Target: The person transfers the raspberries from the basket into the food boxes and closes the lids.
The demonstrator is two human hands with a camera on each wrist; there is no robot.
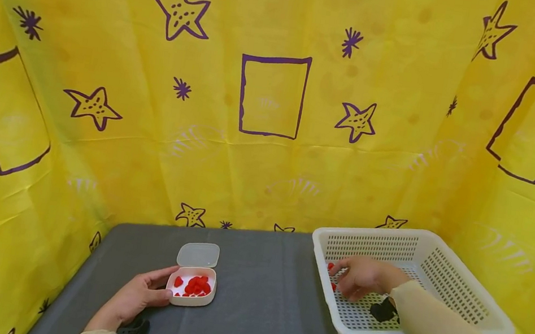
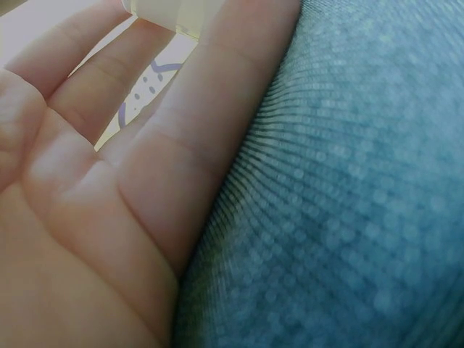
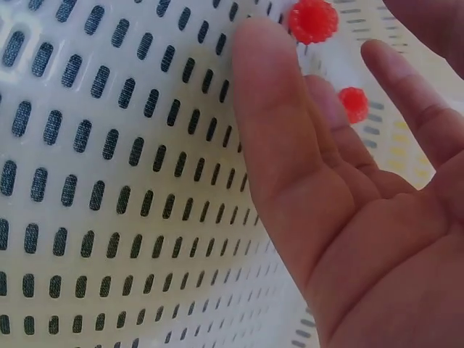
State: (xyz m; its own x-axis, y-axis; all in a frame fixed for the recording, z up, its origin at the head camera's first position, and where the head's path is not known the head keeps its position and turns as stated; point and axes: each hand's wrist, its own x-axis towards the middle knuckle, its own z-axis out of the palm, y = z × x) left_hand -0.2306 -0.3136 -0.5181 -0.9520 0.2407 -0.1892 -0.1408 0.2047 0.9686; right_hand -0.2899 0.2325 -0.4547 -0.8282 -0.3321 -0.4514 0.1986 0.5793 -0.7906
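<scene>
A small off-white box (image 1: 192, 302) with its clear lid (image 1: 198, 255) flipped back stands on the grey cloth, left of centre. Small red pieces (image 1: 198, 285) lie inside it. My left hand (image 1: 143, 293) holds the box at its left side, thumb near the front corner and fingers further back. In the left wrist view only a blurred part of the box (image 2: 170, 13) shows at the fingertips. My right hand (image 1: 364, 277) is inside a white slotted basket (image 1: 344, 333), fingers spread and nothing visibly held. Bumpy red pieces (image 3: 313, 20) lie close to its fingers.
A grey cloth (image 1: 261, 303) covers the table. Yellow curtain (image 1: 261, 177) with purple drawings surrounds the back and sides. A dark object (image 1: 383, 310) shows below the right wrist, over the basket floor; its kind is unclear. The basket's raised walls surround the right hand.
</scene>
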